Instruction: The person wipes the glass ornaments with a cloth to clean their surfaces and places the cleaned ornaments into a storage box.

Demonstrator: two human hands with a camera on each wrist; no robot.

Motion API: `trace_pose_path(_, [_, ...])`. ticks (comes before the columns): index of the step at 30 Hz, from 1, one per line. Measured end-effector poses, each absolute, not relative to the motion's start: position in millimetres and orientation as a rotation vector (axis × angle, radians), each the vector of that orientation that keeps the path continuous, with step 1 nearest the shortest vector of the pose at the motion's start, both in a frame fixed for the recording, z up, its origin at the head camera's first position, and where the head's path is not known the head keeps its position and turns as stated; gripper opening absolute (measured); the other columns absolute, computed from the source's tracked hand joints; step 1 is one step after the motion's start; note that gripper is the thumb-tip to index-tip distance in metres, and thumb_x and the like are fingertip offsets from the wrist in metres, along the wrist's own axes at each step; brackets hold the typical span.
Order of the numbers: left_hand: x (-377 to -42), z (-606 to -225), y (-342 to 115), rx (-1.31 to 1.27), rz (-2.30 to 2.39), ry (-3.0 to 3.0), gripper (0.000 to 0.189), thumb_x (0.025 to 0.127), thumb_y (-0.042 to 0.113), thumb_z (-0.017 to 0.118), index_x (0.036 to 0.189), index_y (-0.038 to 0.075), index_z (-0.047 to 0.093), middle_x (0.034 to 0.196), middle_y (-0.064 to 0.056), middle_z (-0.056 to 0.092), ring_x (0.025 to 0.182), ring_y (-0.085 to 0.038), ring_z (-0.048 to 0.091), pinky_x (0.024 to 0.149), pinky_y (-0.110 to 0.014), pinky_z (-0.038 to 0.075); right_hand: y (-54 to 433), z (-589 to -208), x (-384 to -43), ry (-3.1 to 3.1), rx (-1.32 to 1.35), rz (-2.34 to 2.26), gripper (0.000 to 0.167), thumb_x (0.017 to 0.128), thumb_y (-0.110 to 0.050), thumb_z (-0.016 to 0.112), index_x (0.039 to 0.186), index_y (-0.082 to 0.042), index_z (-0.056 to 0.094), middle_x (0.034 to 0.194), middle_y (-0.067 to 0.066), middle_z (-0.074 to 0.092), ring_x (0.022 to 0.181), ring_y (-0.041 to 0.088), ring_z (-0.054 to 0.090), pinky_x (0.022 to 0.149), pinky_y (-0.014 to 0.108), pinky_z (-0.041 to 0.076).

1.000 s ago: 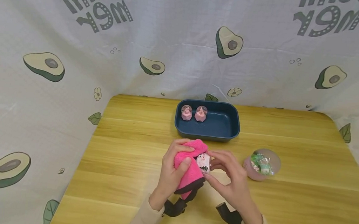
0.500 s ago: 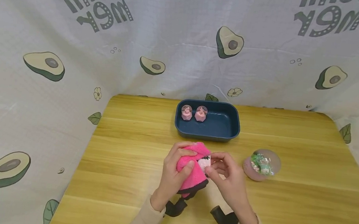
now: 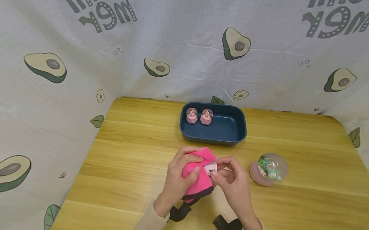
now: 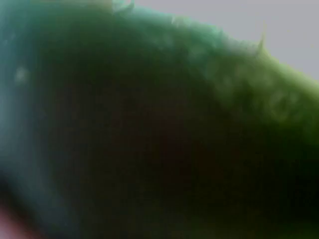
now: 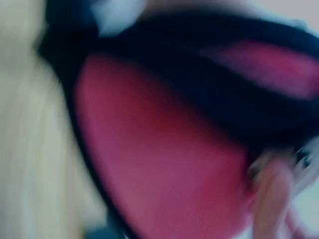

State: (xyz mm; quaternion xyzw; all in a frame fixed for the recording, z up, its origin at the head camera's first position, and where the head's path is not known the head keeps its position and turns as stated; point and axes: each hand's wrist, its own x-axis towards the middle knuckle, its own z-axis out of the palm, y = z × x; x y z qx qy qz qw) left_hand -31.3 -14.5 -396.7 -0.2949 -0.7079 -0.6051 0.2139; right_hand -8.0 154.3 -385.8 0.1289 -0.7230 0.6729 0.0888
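Note:
In the head view my left hand (image 3: 177, 177) grips a fluffy pink cloth (image 3: 202, 181) with a dark border, its thumb lying across the front. Wrapped in the cloth is a small white object (image 3: 210, 168) with dark printed marks, mostly hidden; I cannot tell its kind. My right hand (image 3: 235, 184) pinches the object's exposed right side between thumb and fingers. The right wrist view is blurred, filled by the pink cloth (image 5: 159, 169) and its dark edging, with fingertips (image 5: 273, 191) at lower right. Dark, blurred material covers the left wrist view.
Beyond the hands stands a dark blue tray (image 3: 230, 129) holding two small pink-based snow globes (image 3: 192, 116) at its left end. A larger snow globe (image 3: 268, 169) with a pink base lies tilted right of the right hand. All are on a wooden table (image 3: 129, 154).
The white object has turned within the cloth, showing a different part of its print. My right fingers have closed in from its edges to a pinch, and both hands have shifted slightly.

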Motion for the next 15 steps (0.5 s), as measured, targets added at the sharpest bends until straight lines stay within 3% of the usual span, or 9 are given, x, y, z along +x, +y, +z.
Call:
trace_pose_path(4, [-33, -400, -15, -0.845, -1.629, -1.958, 0.019, 0.094, 0.023, 0.053, 0.100, 0.007, 0.061, 0.116, -0.012, 0.056, 0.104, -0.025, 0.058, 0.084, -0.036, 0.053, 152, -382, -8, -2.229, 0.170, 2.192, 0.014, 0.090, 0.002, 0.057, 0.102, 0.008, 0.051, 0.083, 0.012, 0.055, 0.057, 0.015, 0.059, 0.052, 0.029, 0.054])
trace_pose_path(9, [-33, -400, -17, -0.680, -1.785, -1.971, 0.019, 0.091, 0.020, 0.056, 0.103, 0.007, 0.061, 0.118, -0.010, 0.057, 0.107, -0.025, 0.057, 0.082, -0.037, 0.053, 155, -387, -9, -2.209, 0.578, 1.878, 0.041, 0.082, 0.010, 0.065, 0.120, 0.006, 0.050, 0.108, 0.017, 0.054, 0.074, 0.015, 0.063, 0.066, 0.024, 0.055])
trace_pose_path(12, [-33, -398, -18, -0.583, -1.885, -1.963, 0.018, 0.090, 0.018, 0.056, 0.104, 0.008, 0.061, 0.119, -0.008, 0.057, 0.109, -0.024, 0.056, 0.084, -0.037, 0.052, 157, -393, -13, -2.120, 0.807, 1.683, 0.045, 0.084, -0.004, 0.072, 0.123, 0.007, 0.051, 0.117, 0.019, 0.052, 0.081, 0.016, 0.062, 0.072, 0.023, 0.054])
trace_pose_path(15, [-32, -397, -19, -0.567, -1.915, -1.958, 0.017, 0.089, 0.016, 0.056, 0.103, 0.008, 0.061, 0.119, -0.008, 0.057, 0.110, -0.024, 0.055, 0.085, -0.037, 0.051, 157, -396, -14, -2.059, 0.856, 1.605, 0.047, 0.088, -0.023, 0.069, 0.120, 0.008, 0.054, 0.112, 0.019, 0.055, 0.081, 0.016, 0.062, 0.070, 0.021, 0.054])
